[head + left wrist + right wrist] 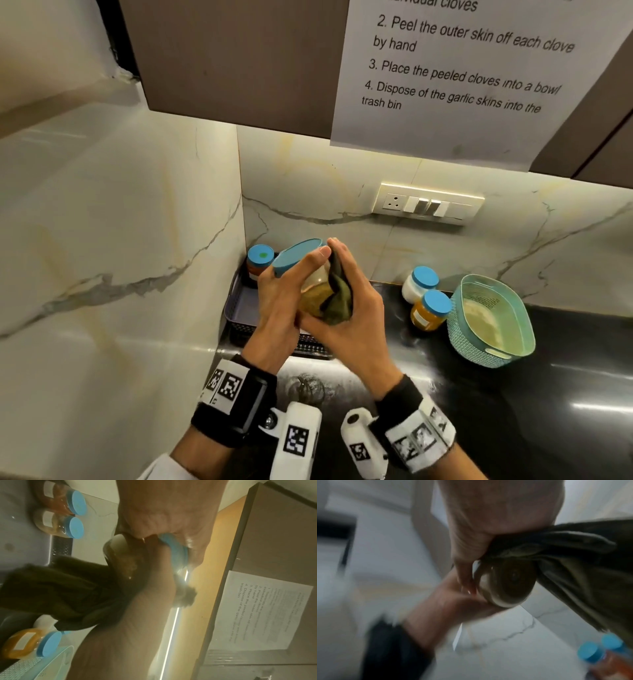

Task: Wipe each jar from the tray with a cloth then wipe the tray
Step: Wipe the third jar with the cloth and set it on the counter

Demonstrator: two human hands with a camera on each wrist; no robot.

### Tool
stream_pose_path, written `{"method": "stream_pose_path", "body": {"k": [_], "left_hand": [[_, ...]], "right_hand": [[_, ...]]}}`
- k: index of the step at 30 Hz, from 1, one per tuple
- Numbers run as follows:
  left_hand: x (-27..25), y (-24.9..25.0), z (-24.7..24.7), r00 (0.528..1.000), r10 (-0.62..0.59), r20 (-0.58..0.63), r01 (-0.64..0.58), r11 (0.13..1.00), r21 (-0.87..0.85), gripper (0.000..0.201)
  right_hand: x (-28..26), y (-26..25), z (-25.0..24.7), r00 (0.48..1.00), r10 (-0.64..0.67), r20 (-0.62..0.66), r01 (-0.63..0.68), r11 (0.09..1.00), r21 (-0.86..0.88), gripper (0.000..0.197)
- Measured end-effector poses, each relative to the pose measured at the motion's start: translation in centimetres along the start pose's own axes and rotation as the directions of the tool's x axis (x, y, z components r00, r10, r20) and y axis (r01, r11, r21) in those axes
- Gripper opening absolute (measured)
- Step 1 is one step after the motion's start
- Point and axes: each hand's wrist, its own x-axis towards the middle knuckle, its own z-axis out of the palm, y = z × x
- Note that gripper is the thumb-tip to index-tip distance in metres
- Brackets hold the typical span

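Observation:
My left hand (286, 294) grips a glass jar (313, 291) of brownish powder by its blue lid (298, 255), tilted above the tray. My right hand (352, 301) holds an olive-green cloth (337, 301) wrapped against the jar's side. In the right wrist view the jar's base (506, 582) shows with the cloth (573, 561) draped over it. The dark tray (239, 308) sits in the counter's corner, with a blue-lidded jar (259, 262) at its back. The left wrist view shows two jars in the tray, a reddish jar (63, 503) and a brown jar (58, 526).
On the black counter to the right stand a white jar (416, 284) and an orange jar (430, 311), both blue-lidded. A teal basket (489, 318) sits beside them. Marble walls close the corner, with a switch plate (428, 204) behind and a cabinet overhead.

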Motion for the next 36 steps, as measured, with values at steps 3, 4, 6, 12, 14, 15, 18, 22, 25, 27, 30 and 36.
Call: {"method": "stream_pose_path", "body": {"k": [3,4,6,12,14,15,18,22,25,27,30,36], "left_hand": [[0.4,0.0,-0.8,0.996,-0.016,0.090,0.011,0.998,0.058,0.080],[0.6,0.3,-0.9,0.986,-0.040,0.159,0.026,0.996,0.088,0.092],[0.9,0.7,-0.7,0.962,-0.086,0.260,0.055,0.991,0.123,0.096],[0.8,0.0,0.4,0.983,-0.063,0.173,0.058,0.998,0.032,0.069],[0.5,-0.6,0.3,0.987,-0.052,0.149,0.057,0.998,-0.025,0.067],[0.2,-0.8,0.4,0.986,-0.058,0.154,0.068,0.996,-0.062,0.064],[-0.2,-1.0,0.5,0.989,-0.093,0.111,0.105,0.988,-0.110,0.075],[0.5,-1.3,0.2,0.988,-0.155,-0.010,0.151,0.975,-0.160,0.101],[1.1,-1.5,0.3,0.988,-0.144,-0.055,0.125,0.959,-0.254,0.103],[0.7,-1.5,0.9,0.994,-0.078,-0.076,0.055,0.962,-0.267,0.094],[-0.4,-1.8,1.8,1.000,-0.004,0.014,0.007,0.971,-0.238,0.058],[-0.2,-2.8,3.3,0.978,0.210,0.009,-0.207,0.969,-0.138,0.104]], "right_hand": [[1.4,-0.2,-2.5,0.939,0.293,0.179,-0.340,0.869,0.359,0.076],[1.7,-0.2,-3.5,0.891,0.356,0.280,-0.448,0.783,0.430,0.069],[2.2,-0.3,-4.8,0.804,0.393,0.446,-0.584,0.661,0.472,0.060],[0.4,-1.7,-2.8,0.961,0.251,0.120,-0.276,0.908,0.315,0.077],[-0.9,-1.7,-1.7,0.992,0.126,-0.012,-0.119,0.963,0.241,0.090],[-1.4,-1.4,-1.2,0.998,0.024,-0.061,-0.016,0.991,0.135,0.093],[-2.7,0.1,0.1,0.967,-0.222,-0.124,0.188,0.953,-0.238,0.084],[-4.4,2.0,1.4,0.941,-0.315,-0.120,0.272,0.920,-0.282,0.065],[-4.4,1.9,1.7,0.962,-0.199,-0.187,0.192,0.980,-0.052,0.052],[-3.2,0.7,1.2,0.971,-0.049,-0.235,0.098,0.975,0.199,0.043],[0.0,-1.6,-1.2,0.936,0.306,-0.170,-0.129,0.754,0.645,0.034],[3.3,-1.1,-3.9,0.787,0.526,0.322,-0.455,0.143,0.879,0.054]]}}
